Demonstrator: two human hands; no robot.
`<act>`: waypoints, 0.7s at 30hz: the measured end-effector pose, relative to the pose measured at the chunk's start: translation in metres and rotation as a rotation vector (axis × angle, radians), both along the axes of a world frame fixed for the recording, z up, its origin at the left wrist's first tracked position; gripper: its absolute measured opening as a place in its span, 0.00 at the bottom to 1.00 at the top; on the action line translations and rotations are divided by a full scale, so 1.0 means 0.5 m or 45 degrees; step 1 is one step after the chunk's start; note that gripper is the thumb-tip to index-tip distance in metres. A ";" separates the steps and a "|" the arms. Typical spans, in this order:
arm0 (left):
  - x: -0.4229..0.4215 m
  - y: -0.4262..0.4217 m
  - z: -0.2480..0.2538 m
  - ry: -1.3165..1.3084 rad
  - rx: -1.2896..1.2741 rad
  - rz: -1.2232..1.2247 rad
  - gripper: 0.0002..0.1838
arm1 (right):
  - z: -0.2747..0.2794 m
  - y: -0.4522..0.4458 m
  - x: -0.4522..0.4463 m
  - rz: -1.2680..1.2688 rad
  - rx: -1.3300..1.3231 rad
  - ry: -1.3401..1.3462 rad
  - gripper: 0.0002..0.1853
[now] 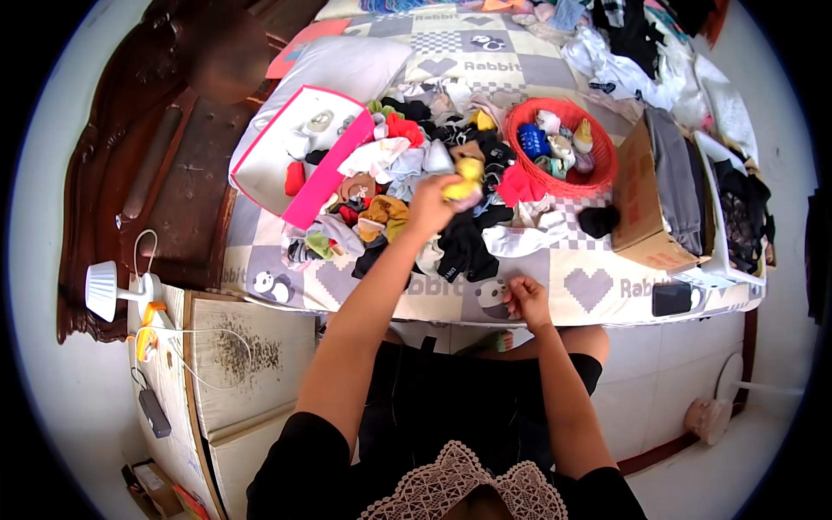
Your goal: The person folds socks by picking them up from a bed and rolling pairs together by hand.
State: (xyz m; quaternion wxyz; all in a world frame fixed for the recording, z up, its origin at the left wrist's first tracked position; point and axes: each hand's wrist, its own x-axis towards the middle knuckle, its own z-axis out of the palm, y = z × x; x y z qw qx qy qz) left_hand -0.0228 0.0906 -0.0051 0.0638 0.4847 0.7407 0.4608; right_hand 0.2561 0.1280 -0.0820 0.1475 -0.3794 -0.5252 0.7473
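Observation:
My left hand (431, 206) reaches over the heap of small clothes, its fingers closed around a bundled yellow sock (468, 173). Beneath it lie black, white, red and mustard pieces, among them a black garment (468, 247). Near the bed's front edge, my right hand (527, 302) rests with loosely bent fingers and a gap before the thumb; nothing shows in it. To the right of the heap, a red basket (604, 179) contains several rolled socks. A pink-edged white box (334, 178) stands on the left, with a few small items inside.
A cardboard box (641, 199) with grey cloth and a white bin (719, 217) of dark clothes stand at the right. A phone (672, 298) lies near the front edge. Behind the pink-edged box is a pillow (355, 65); a lamp (102, 291) stands at the left.

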 end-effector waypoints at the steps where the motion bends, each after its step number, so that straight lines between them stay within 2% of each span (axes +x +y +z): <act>1: 0.040 0.004 0.009 0.056 -0.046 -0.085 0.20 | -0.003 0.003 0.001 -0.008 -0.077 0.071 0.09; 4: 0.133 0.002 0.005 0.341 -0.118 -0.298 0.19 | -0.010 0.002 0.002 -0.014 -0.035 0.092 0.09; 8: 0.167 -0.027 -0.007 0.511 -0.246 -0.446 0.20 | -0.009 0.002 0.003 -0.026 -0.051 0.106 0.09; 12: 0.162 -0.061 0.032 0.515 -0.200 -0.408 0.22 | -0.008 0.003 0.007 -0.037 -0.076 0.116 0.09; 14: 0.157 -0.079 0.065 0.290 -0.281 -0.253 0.23 | -0.009 0.002 0.008 -0.036 -0.073 0.127 0.09; 15: 0.141 -0.083 0.061 0.399 -0.201 -0.231 0.24 | -0.010 0.002 0.007 -0.036 -0.069 0.138 0.09; 18: 0.103 -0.095 0.053 0.199 -0.011 -0.109 0.15 | -0.008 0.002 0.008 -0.035 -0.062 0.157 0.09; 19: 0.084 -0.103 0.059 0.231 -0.182 0.045 0.11 | -0.008 0.002 0.008 -0.033 -0.057 0.154 0.09; 20: 0.041 -0.098 0.030 0.318 -0.059 0.122 0.11 | -0.010 0.002 0.007 -0.034 -0.060 0.160 0.09; 21: 0.018 -0.089 0.036 0.232 -0.073 0.260 0.12 | -0.014 0.002 0.007 -0.043 -0.078 0.170 0.09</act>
